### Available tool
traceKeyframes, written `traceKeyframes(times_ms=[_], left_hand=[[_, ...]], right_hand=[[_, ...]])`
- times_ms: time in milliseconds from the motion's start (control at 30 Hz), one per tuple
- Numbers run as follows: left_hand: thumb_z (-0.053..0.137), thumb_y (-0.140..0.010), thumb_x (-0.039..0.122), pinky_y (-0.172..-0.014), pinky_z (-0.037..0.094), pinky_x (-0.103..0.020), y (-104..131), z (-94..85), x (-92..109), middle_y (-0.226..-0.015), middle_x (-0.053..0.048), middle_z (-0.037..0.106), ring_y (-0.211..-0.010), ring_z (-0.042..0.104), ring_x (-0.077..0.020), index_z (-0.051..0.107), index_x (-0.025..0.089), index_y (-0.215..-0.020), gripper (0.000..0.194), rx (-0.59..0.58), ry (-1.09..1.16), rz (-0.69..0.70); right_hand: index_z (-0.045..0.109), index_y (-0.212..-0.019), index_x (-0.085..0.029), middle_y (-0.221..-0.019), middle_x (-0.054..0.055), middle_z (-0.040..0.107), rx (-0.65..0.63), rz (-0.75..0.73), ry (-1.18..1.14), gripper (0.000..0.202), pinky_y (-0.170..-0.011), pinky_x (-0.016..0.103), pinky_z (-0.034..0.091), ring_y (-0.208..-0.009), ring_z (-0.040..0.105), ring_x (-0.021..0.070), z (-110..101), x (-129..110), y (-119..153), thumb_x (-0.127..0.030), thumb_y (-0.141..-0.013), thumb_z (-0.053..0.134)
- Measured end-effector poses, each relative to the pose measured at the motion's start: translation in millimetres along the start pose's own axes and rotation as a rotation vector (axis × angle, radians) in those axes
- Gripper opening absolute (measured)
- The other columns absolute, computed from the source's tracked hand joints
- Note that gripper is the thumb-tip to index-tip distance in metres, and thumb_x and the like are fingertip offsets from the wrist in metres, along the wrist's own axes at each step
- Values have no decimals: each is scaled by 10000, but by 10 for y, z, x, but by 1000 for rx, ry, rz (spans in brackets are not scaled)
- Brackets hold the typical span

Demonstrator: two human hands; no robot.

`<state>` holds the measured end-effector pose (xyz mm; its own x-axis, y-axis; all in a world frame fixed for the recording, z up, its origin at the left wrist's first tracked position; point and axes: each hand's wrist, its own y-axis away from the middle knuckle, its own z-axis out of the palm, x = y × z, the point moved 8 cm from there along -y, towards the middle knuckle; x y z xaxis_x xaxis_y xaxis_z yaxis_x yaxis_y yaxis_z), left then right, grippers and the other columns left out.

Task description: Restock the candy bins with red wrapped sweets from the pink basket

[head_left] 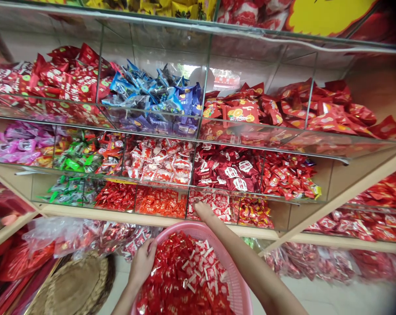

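Note:
A pink plastic basket [242,280] is below the shelves, filled with shiny red wrapped candies [171,275] and, toward its right, a patch of white-and-red wrapped candies [206,262]. My left hand [144,260] grips the basket's rim on the left side. Across the basket, my right arm reaches to the lowest shelf row. There my right hand [203,211] is at a bin of white-and-red wrapped candies [220,205]. Its fingers are mostly out of sight, so I cannot tell whether they hold anything.
Clear dividers split the shelves into bins. Orange-red candies [161,203] lie left of my right hand, yellow-and-red ones [255,212] to its right. Blue packets [145,89] sit higher up. Bagged candies [316,262] are under the shelf, and a woven basket [80,284] stands at lower left.

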<state>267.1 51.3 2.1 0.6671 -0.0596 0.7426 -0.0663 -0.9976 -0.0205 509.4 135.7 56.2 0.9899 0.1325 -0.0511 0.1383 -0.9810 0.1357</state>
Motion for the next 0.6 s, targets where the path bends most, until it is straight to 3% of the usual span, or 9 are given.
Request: traceKeyframes(times_ms=[133,233,433,500,600], left_hand=[[314,-817,468,-668,447,-258,-3,10,1,-798,-29,685,-699,628,-174,571,213,-954,387,0,4,8],[319,-814,466,-651,446,-254,-2,2,-2,-781,-26,685,-666,623,-168,574,211,-947,385,7,-4,10],[342,-803,454,-643,440,-251,-4,2,-7,-783,-26,683,-669,618,-168,576,208,-940,366,1,-10,-1],[347,-800,451,-657,440,-250,-7,4,-7,-797,-28,684,-681,619,-166,578,208,-934,361,3,-7,0],[345,-799,456,-642,441,-247,-10,5,-2,-780,-23,684,-658,618,-161,580,213,-921,360,2,-15,1]], right_hand=[[591,-975,-147,-1020,142,586,1,-8,2,209,-683,267,430,-866,593,205,-2,-27,-9,-174,-773,545],[587,-950,-142,-1005,136,579,19,-24,-39,193,-656,248,419,-827,592,185,-123,-3,55,-234,-787,542],[557,-793,-151,-872,82,569,132,-60,-124,202,-582,224,372,-715,556,139,-444,120,458,-348,-804,516],[546,-753,-160,-885,68,547,146,-88,-157,229,-567,222,368,-694,537,127,-415,104,677,-381,-798,514],[540,-705,-167,-874,50,536,90,-155,-243,217,-586,217,383,-706,522,119,-149,-7,1026,-360,-801,511]])
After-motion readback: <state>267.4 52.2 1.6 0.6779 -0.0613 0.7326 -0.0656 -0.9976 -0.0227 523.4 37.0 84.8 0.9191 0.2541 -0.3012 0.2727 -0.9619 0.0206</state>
